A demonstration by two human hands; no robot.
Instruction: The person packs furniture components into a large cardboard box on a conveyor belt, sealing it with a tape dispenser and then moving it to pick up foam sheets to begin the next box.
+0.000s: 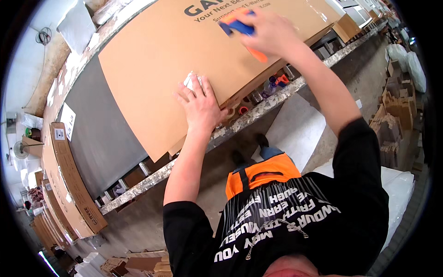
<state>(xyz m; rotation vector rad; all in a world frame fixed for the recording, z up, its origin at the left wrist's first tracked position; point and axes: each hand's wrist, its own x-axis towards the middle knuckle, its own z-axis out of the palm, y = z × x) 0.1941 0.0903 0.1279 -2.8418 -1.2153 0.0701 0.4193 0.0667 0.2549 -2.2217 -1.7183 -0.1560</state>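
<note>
With twelve at the top edge, the large brown carton [152, 69] lies flat from the centre up toward twelve o'clock, on a roller conveyor [159, 177] whose worn near rail runs beneath its close side. The job on it looks partway through: the broad printed face is in place and smooth, which I take as done, while the tool work seems unfinished, since both hands are on or over the carton. Whether its seams are fastened I cannot tell; a faint glint toward one o'clock may be tape or film. The long axis slants from about eight o'clock to two o'clock, the short end faces nine, and the tops of the printed letters point roughly to eleven. The left hand [199, 105], just up and left of centre, grasps nothing that shows: it lies spread on the face near the close edge, fingers over a crumpled white patch [191, 80], fixed or loose I cannot tell. The right hand [273, 34], toward one o'clock, is clenched round a blurred blue-and-orange tool [243, 28]; whether that touches the cardboard is unclear. A dark grey sheet [101, 124] lies just beside the carton toward nine o'clock.
</note>
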